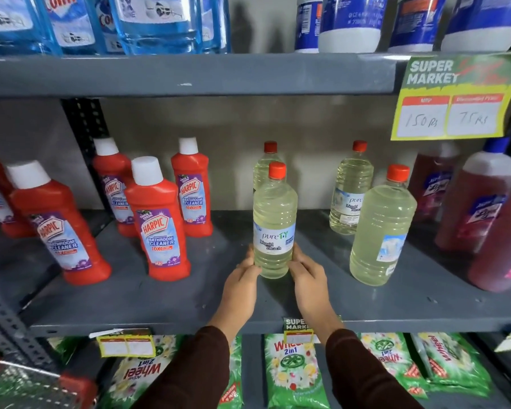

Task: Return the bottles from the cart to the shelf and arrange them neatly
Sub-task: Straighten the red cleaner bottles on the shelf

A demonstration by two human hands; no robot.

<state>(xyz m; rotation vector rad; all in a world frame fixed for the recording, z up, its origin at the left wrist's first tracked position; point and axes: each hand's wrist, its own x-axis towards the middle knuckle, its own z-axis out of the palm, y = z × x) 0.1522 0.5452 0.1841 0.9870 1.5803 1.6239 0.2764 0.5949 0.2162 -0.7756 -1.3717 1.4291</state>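
A clear bleach bottle (274, 222) with a red cap and pale yellow liquid stands upright on the grey middle shelf (160, 296). My left hand (244, 278) and my right hand (306, 276) clasp its base from either side. Directly behind it stands a second bleach bottle (264, 165). Two more of the same stand to the right, one at the back (350, 190) and one nearer the front (379, 228). Red Harpic bottles (157, 222) with white caps stand in a loose group on the left of the shelf.
Reddish-brown cleaner bottles (472, 202) crowd the shelf's right end under a yellow price sign (452, 113). Blue liquid bottles (157, 22) and white bottles line the shelf above. Green detergent packs (292, 370) lie below. The red cart's corner (42, 382) shows at bottom left.
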